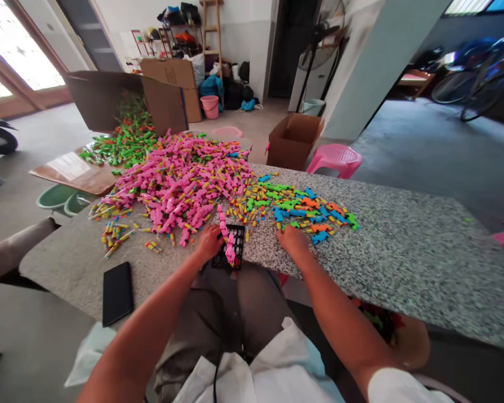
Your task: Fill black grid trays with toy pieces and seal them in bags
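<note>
My left hand (210,242) is closed at the left edge of a black tray (239,230) with rows of holes, at the front edge of the stone table. A line of pink plastic pieces (230,246) lies across the tray. Over at the right, my right hand (293,242) rests by a spread of blue, green and orange pieces (308,208) and short yellow-and-red sticks (258,196). Its fingers are bent together at the edge of that spread; what they pinch is too small to tell. Beyond my left hand rises a large heap of pink pieces (185,173).
A black phone or tablet (117,293) lies at the table's left front. Green pieces (126,140) spill from a cardboard box (96,103) at the back left. Behind the table stand an open brown box (292,148) and a pink stool (336,158). The granite table (411,257) extends right.
</note>
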A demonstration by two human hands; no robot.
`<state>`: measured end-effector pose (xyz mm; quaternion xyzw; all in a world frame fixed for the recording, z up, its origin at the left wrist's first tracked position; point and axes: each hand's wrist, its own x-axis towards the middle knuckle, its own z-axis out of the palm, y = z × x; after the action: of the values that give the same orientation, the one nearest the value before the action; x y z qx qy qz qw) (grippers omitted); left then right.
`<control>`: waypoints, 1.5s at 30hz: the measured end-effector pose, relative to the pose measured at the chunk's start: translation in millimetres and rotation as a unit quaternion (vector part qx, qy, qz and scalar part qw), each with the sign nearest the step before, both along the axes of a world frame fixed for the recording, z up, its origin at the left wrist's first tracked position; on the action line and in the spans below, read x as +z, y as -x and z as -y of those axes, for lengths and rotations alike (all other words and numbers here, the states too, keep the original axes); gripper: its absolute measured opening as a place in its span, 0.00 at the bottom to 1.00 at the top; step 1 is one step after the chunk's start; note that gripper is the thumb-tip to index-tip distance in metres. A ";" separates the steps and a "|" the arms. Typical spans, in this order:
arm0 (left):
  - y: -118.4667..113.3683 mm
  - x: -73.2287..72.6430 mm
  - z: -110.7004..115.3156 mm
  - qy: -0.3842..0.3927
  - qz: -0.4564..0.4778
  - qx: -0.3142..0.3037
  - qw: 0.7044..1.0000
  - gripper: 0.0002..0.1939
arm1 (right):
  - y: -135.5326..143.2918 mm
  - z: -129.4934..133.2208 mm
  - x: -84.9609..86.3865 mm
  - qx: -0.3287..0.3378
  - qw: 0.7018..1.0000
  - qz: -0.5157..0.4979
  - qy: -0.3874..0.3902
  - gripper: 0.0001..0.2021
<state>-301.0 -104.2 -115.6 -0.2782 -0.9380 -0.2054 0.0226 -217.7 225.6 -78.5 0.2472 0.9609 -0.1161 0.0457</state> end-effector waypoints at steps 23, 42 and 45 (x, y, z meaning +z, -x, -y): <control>-7.3 -17.2 5.3 -0.105 0.055 0.051 0.992 0.12 | 98.0 133.7 -14.7 0.250 0.950 -0.072 0.176 0.16; -11.1 -12.1 3.7 -0.138 0.041 0.046 0.988 0.14 | 117.4 119.9 -8.3 0.312 0.921 -0.046 0.231 0.12; -11.1 -11.9 3.4 -0.132 0.044 0.055 0.989 0.16 | 119.0 118.9 -7.4 0.332 0.916 -0.040 0.221 0.11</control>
<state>-289.9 -107.6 -127.5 -0.2111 -0.9168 -0.3378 0.0296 -336.7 106.7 -85.9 -0.1068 0.9387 -0.3132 0.0964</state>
